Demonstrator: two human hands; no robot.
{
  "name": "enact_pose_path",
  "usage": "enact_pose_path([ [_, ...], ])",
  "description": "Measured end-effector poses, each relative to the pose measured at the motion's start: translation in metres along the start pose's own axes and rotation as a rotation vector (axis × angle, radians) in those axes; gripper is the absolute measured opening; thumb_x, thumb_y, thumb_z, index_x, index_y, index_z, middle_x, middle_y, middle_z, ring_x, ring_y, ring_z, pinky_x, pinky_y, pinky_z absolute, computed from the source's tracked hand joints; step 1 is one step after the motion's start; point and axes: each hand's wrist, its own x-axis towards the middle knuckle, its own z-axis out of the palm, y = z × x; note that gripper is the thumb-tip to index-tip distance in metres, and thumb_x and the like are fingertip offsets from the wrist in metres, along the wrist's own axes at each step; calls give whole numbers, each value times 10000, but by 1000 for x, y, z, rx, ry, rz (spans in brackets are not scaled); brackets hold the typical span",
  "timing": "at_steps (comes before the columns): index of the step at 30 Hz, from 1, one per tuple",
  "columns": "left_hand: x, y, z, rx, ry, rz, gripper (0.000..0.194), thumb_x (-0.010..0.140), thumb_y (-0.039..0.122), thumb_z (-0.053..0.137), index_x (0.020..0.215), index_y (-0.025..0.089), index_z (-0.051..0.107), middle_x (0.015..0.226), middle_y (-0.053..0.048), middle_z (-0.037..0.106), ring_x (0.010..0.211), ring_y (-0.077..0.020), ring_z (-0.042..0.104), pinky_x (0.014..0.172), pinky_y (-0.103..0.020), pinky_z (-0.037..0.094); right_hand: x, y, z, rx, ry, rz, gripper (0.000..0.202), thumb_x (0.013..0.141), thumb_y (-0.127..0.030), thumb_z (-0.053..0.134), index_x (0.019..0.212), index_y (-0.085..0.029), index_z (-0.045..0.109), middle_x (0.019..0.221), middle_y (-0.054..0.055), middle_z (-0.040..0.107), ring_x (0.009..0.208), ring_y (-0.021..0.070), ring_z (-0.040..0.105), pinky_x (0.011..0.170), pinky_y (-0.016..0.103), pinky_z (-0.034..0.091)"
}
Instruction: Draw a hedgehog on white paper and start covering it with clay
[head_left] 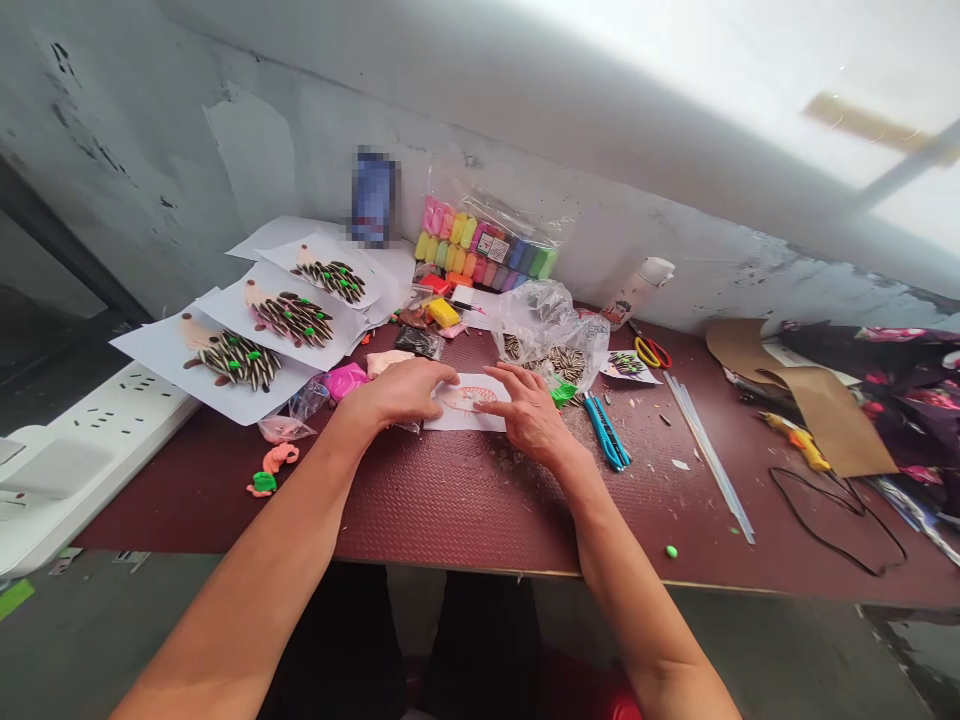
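The red-brown table (450, 510) is seen to span the view, its front edge crossed by both forearms. The left side is occupied by a white power strip (97, 445). Hedgehog sheets (225, 310) are fanned, overlapping, beside it. A bag of coloured clay (487, 245) is leaned against the wall. Hands are held apart: the left hand (409, 390) is set at the left edge of the drawn sheet (457, 420), whether pinching cannot be told; the right hand (538, 415) is spread, fingers touching its right side. The sheet is laid flat between them, table surface being visible from it to the front edge. Glue sticks (709, 455) are angled toward that edge; the blue cutter (606, 432) is placed just beside the right wrist.
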Motion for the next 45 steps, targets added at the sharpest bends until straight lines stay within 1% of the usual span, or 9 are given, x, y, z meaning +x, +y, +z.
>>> enact_pose_path([
  [6, 1, -1, 1, -6, 4, 11, 606, 671, 177, 622, 1271, 234, 686, 1259, -90, 719, 1138, -319, 646, 917, -369, 494, -1, 6, 6, 51, -10, 72, 436, 862, -5, 583, 1031, -343, 802, 1457, 40, 558, 1396, 301, 408, 1107, 568, 358],
  [12, -2, 6, -6, 37, -21, -26, 605, 689, 171, 620, 1287, 238, 679, 1246, -93, 722, 1125, -317, 647, 883, -361, 498, -3, 15, 19, 267, 155, 211, 522, 821, 44, 482, 996, -322, 811, 1399, 36, 590, 1320, 236, 485, 1112, 488, 404],
  [14, -3, 7, -7, 48, -30, -35, 608, 695, 174, 623, 1297, 243, 672, 1254, -89, 718, 1129, -311, 647, 885, -356, 496, -2, 13, 18, 249, 180, 205, 528, 801, 50, 483, 992, -316, 811, 1391, 36, 591, 1323, 237, 478, 1114, 481, 403],
  [18, -3, 7, -7, 49, -31, -31, 610, 694, 156, 617, 1295, 241, 671, 1265, -82, 714, 1139, -296, 645, 900, -345, 492, -1, 4, 15, 133, 101, 180, 541, 796, 53, 505, 1057, -323, 794, 1434, 36, 562, 1363, 267, 435, 1127, 527, 367],
  [22, -2, 5, -5, 52, -29, -20, 615, 694, 167, 612, 1303, 235, 665, 1273, -81, 710, 1149, -293, 638, 908, -343, 488, 0, 2, 14, 76, 55, 210, 494, 805, 33, 522, 1017, -313, 805, 1444, 43, 561, 1376, 287, 422, 1118, 542, 362],
  [24, -2, 4, -4, 63, -31, -25, 618, 694, 186, 615, 1308, 241, 662, 1270, -77, 711, 1143, -293, 638, 900, -341, 488, 0, 5, 16, 96, 79, 234, 481, 804, 26, 515, 985, -304, 813, 1414, 49, 586, 1347, 277, 452, 1108, 524, 380],
  [30, -3, 4, -5, 66, -7, -25, 596, 680, 203, 626, 1271, 248, 690, 1221, -84, 730, 1107, -310, 649, 872, -355, 490, -3, 14, 17, 174, 253, 259, 462, 803, 3, 485, 948, -287, 814, 1269, 56, 678, 1190, 238, 562, 1043, 480, 443],
  [38, -3, 2, -3, 39, 34, -36, 575, 663, 209, 639, 1231, 264, 710, 1170, -86, 743, 1073, -320, 659, 844, -358, 491, -3, 9, 15, 160, 201, 231, 424, 789, -7, 510, 938, -268, 808, 1206, 62, 698, 1154, 253, 564, 1017, 475, 457],
  [45, -1, -6, 0, -42, 70, 29, 505, 695, 223, 655, 1195, 250, 722, 1166, -75, 747, 1081, -294, 666, 909, -351, 488, -1, 4, 15, 177, 205, 217, 414, 775, 12, 499, 942, -222, 797, 1150, 88, 705, 1115, 256, 575, 1005, 447, 464],
])
